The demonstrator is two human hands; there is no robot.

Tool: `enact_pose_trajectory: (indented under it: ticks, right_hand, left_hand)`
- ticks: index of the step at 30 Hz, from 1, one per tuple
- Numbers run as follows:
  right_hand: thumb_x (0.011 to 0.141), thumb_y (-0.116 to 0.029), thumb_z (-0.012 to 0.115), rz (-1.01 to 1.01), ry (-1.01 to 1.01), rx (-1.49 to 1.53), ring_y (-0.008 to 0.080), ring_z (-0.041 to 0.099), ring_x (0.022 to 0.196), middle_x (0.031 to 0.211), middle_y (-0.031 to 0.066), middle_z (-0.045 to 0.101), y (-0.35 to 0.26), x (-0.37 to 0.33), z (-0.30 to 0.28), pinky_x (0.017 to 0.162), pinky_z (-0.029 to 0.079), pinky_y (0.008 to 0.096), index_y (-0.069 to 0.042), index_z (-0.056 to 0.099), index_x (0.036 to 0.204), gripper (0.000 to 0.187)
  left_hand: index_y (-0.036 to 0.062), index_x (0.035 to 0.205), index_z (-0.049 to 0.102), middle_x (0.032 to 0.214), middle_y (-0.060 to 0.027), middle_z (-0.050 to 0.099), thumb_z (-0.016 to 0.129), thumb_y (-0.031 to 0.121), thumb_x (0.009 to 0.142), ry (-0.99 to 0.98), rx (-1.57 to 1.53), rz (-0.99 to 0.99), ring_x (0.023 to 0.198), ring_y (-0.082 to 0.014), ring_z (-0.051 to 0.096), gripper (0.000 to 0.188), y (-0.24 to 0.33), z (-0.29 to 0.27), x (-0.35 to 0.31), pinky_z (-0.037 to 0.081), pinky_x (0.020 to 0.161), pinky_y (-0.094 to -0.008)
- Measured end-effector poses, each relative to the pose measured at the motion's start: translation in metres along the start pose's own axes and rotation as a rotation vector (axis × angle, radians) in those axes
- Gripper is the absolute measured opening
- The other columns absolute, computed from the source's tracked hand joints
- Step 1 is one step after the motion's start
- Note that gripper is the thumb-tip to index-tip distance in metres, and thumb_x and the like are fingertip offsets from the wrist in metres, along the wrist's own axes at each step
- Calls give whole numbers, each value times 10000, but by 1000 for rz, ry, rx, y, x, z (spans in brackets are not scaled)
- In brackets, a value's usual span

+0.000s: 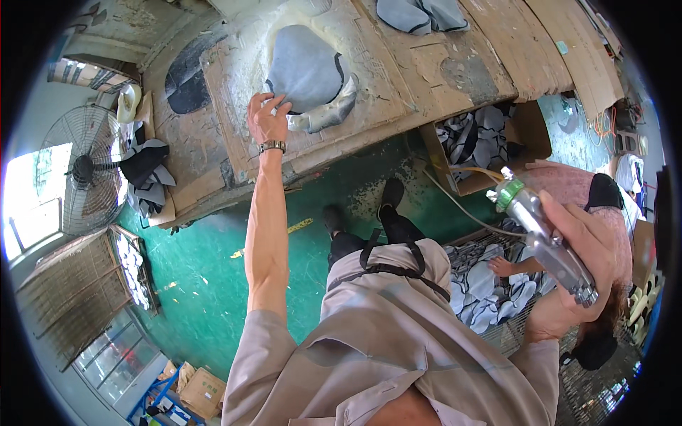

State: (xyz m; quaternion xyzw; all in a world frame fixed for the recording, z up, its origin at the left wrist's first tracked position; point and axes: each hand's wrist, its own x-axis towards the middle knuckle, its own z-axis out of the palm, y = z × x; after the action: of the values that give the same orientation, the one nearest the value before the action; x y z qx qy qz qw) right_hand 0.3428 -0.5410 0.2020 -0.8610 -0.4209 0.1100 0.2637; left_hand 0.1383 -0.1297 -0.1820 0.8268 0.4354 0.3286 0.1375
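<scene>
My left hand (268,119), a watch at its wrist, reaches to the lower left edge of a grey fabric piece (304,67) with a dark rim. Its fingers are bent and a little apart, with the tips at that edge. The piece lies flat on a cardboard-covered table, amid pale residue. Against its lower right side rests a crumpled grey and whitish piece (330,112). On the right, my right hand (579,238) is wrapped round a metal spray gun (536,224) with a green ring and a hose. The gun is well away from the table.
An open cardboard box (490,153) of grey and black pieces stands under the table's right part. Below it, more pieces (490,284) are spread on a mesh rack, where another person's hand (501,266) reaches in. A large fan (84,169) stands left of the table.
</scene>
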Motion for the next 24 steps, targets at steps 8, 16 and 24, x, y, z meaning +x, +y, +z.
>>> enact_pose_trajectory:
  ticks: [8, 16, 24]
  right_hand:
    - [775, -198, 632, -114, -187, 50, 244, 636, 852, 944, 147, 691, 46, -2, -14, 797, 483, 311, 14, 785, 1070, 394]
    - [771, -349, 590, 44, -59, 73, 263, 645, 861, 936, 157, 703, 45, 22, -8, 805, 482, 325, 15, 789, 1056, 503]
    - [813, -451, 633, 91, 0, 213, 252, 642, 762, 869, 172, 701, 56, 41, -6, 768, 453, 301, 62, 737, 1138, 616]
  left_hand:
    - [149, 845, 825, 1074, -2, 690, 830, 218, 711, -53, 106, -55, 1111, -246, 596, 151, 17, -18, 33, 481, 965, -398]
    - [159, 862, 819, 1123, -7, 695, 828, 224, 714, -199, 150, -9, 1137, -250, 601, 161, 50, -28, 68, 482, 972, -396]
    - [139, 849, 798, 1085, -53, 690, 809, 230, 735, -212, 102, 313, 1084, -270, 625, 146, 135, -19, 183, 494, 940, -411]
